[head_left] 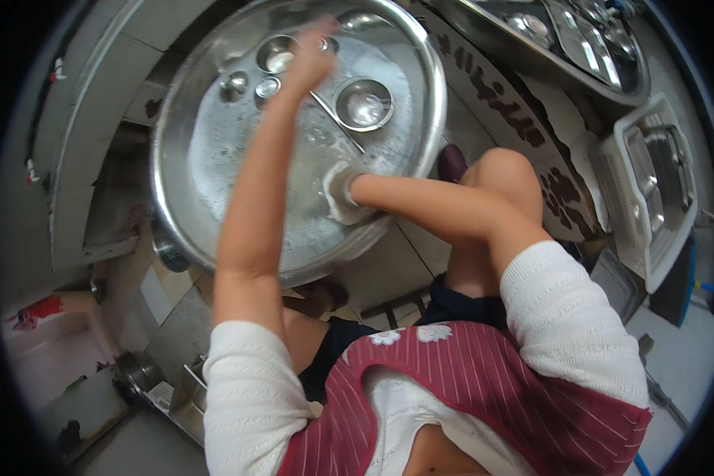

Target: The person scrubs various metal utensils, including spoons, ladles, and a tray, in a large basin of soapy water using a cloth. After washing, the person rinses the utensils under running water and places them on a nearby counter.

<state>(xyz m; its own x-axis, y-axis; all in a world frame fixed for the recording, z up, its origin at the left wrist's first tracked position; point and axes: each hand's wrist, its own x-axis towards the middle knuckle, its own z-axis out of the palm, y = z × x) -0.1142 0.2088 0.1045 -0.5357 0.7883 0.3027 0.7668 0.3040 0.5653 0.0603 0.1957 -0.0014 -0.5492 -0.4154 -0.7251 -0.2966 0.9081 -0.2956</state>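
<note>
At a round, shiny metal basin (434, 103), the left hand (313, 63) blurs, the right hand (343, 194) sits in frothy water (300, 178), and I cannot tell whether either is spread.

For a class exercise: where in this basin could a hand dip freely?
Foamy water looks open between the left forearm and the left rim, with a slimmer patch between the large bowl and the right rim. Crowded: small bowls near the left hand; a thin utensil between it and the right hand.

Round metal basin (438, 95), suds (211, 147), bowls (364, 105)
</note>
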